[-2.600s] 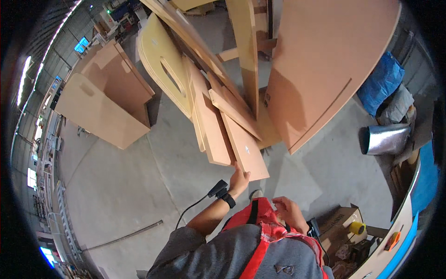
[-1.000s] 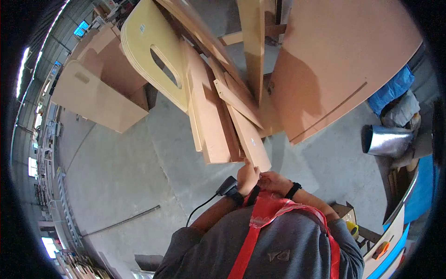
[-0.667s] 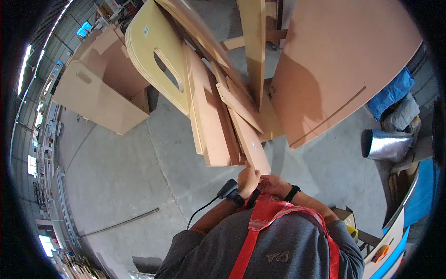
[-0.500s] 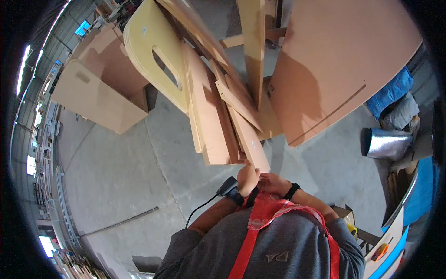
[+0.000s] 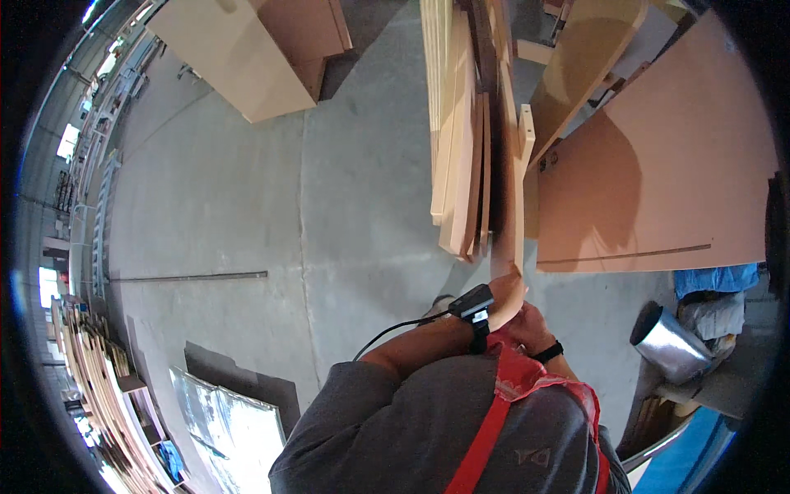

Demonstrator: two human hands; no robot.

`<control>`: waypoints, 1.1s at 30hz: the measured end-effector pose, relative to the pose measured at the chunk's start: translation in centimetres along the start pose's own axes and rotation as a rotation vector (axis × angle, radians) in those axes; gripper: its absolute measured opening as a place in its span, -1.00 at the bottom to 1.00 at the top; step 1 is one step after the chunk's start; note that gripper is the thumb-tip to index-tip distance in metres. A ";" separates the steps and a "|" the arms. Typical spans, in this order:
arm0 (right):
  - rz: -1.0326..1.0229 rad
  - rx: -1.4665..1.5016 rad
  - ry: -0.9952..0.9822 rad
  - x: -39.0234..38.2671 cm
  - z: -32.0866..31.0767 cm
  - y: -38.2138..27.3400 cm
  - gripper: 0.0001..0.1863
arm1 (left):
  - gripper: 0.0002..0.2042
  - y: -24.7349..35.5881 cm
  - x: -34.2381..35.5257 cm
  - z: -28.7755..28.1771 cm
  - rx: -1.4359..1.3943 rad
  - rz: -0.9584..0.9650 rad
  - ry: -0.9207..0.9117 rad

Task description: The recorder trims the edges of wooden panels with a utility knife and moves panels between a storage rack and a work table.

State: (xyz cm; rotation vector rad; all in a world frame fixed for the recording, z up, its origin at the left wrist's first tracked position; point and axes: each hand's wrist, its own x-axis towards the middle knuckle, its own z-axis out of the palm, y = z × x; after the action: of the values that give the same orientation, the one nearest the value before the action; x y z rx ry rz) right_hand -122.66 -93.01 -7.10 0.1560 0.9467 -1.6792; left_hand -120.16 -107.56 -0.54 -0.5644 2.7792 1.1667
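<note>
My left hand is closed at the near end of a long, pale wooden board, with its fingertips largely hidden. Just below it, my right hand has curled fingers in front of the red apron; what they hold is hidden. The board lies along a narrow bundle of boards and panels, seen mostly edge-on. A short batten with small holes sticks out on its right. A broad pinkish panel stands to the right of the bundle.
A box-like panel assembly stands at upper left. A foil roll, blue sheeting and grey bags lie at the right. A shiny sheet and stacked strips are at lower left, a metal strip on the concrete floor.
My view has swung round, and the bundle now appears edge-on and nearly vertical in the picture. My right hand came up beside my left at the board's end and remains close to it.
</note>
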 end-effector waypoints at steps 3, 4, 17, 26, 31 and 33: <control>0.302 0.501 0.153 0.0 4.1 -2.3 -0.64 | -0.54 -1.8 0.6 1.0 -0.022 -0.025 0.059; 0.187 0.523 0.201 0.4 2.4 -1.6 -0.69 | -0.59 -1.7 1.3 1.3 -0.079 -0.008 0.081; -0.201 -0.161 0.149 -0.9 2.9 0.1 -0.77 | -0.47 -17.9 13.2 10.0 0.252 -0.165 0.159; -0.220 -0.600 0.180 -0.6 -2.7 0.6 -0.77 | -0.70 -8.7 15.4 7.8 -0.158 -0.270 0.060; 0.086 0.742 0.349 0.4 -0.2 -1.6 -0.52 | -0.70 -9.4 15.0 5.8 -0.129 -0.292 0.049; 0.127 0.771 0.347 0.3 0.0 -1.3 -0.52 | -0.71 -11.3 15.6 7.7 -0.183 -0.247 0.105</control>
State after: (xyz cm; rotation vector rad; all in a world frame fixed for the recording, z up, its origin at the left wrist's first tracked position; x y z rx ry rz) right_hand -123.91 -93.17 -6.61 1.0251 0.4681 -1.8519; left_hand -131.14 -114.23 -16.85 -0.9805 2.6017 1.3753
